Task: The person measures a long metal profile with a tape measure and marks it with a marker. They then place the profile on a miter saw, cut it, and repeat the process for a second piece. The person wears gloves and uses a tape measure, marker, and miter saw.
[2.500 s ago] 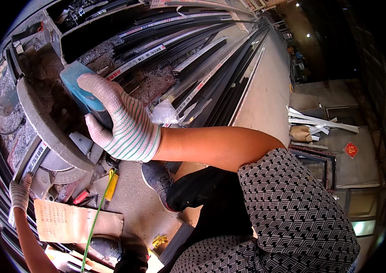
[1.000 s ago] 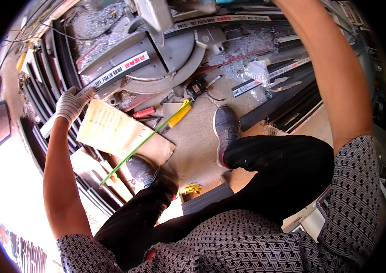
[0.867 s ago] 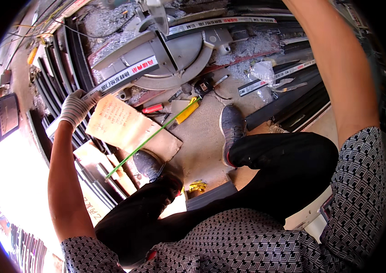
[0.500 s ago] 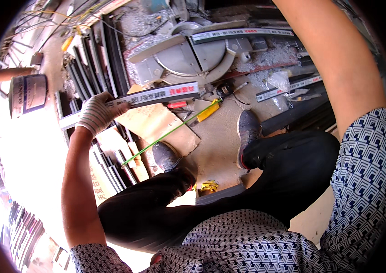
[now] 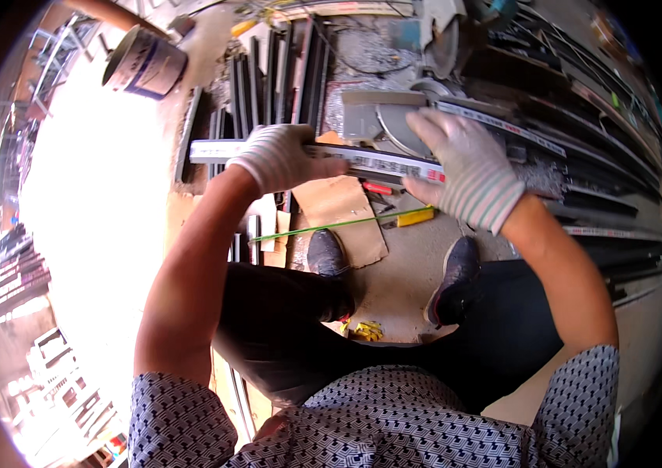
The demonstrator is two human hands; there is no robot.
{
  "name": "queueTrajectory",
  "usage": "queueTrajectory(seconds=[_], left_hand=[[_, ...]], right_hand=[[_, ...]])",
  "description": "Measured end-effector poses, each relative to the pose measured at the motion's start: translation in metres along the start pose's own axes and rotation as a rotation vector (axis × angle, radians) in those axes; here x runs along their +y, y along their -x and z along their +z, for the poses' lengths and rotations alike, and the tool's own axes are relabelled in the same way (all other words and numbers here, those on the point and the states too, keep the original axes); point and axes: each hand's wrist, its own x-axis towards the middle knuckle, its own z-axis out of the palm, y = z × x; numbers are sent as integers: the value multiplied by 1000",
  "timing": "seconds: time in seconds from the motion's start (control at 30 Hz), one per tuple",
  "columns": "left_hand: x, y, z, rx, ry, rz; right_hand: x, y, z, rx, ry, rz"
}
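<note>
Both my hands wear pale striped gloves. My left hand (image 5: 280, 158) is closed around a long metal profile (image 5: 385, 162) with a printed white and red film, held level over the floor. At the profile's right end, my right hand (image 5: 471, 168) has its fingers and thumb spread apart. I cannot tell whether it touches the profile. Just beyond sits the grey round base of a mitre saw (image 5: 362, 121), its blade (image 5: 444, 48) raised farther back. Another filmed profile (image 5: 502, 127) lies across the saw behind my right hand.
Several dark profiles (image 5: 268, 86) lie at the back left, near a bucket (image 5: 147, 62). Cardboard (image 5: 346, 214), a tape measure's green strip (image 5: 315, 229) and a yellow-handled tool (image 5: 415, 217) are by my shoes (image 5: 326, 251). More dark lengths (image 5: 612, 199) are stacked right.
My right hand has come into view from the upper right and moved to the profile's right end. My left hand still grips the profile. The view has swung left.
</note>
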Motion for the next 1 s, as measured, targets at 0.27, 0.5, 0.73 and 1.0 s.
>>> queueTrajectory(seconds=[0.27,0.5,0.73,1.0], left_hand=[[28,39,-3,14,-178,177],[6,61,-13,80,-344,298],[-10,66,-17,189,-414,287],[-8,72,-26,179,-413,181]], right_hand=[[-10,34,0,-370,4,171],[-14,32,-18,-492,-139,213],[-19,28,-22,-538,-188,246],[-21,26,-23,-542,-236,281]])
